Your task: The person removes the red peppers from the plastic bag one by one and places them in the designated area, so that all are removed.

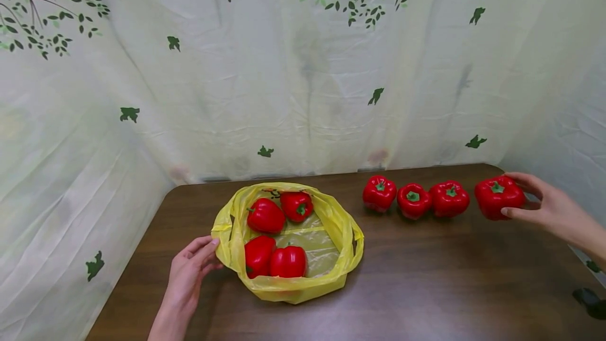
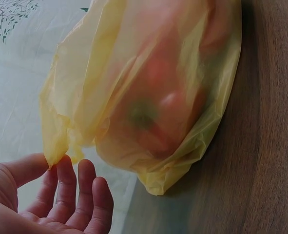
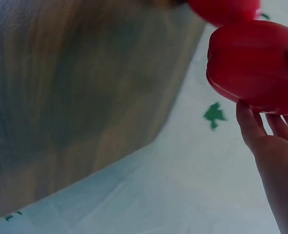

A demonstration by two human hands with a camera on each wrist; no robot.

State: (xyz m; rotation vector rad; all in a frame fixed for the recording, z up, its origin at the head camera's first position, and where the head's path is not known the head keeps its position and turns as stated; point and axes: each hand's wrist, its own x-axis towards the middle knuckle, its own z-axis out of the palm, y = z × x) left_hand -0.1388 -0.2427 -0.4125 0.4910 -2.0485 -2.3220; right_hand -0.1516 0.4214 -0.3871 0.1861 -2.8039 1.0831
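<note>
My left hand (image 1: 188,271) pinches the left rim of a yellow plastic bag (image 1: 352,272) between thumb and forefinger. In the left wrist view the bag's thin edge (image 2: 56,146) shows at those fingertips. The bag stands with its mouth spread wide, and several red bell peppers (image 1: 266,216) lie inside, toward its left and back. At the right end of the table my right hand (image 1: 544,201) grips another red bell pepper (image 1: 494,199), thumb on one side and fingers on the other. The right wrist view shows this held bell pepper (image 3: 256,68) on its side, overlapping a second one.
Three more red bell peppers stand in a row at the back right of the brown table (image 1: 426,278): a left one (image 1: 380,192), a middle one (image 1: 414,200) and a right one (image 1: 448,199). A dark object (image 1: 589,301) lies at the right edge. A leaf-printed curtain (image 1: 307,78) hangs behind.
</note>
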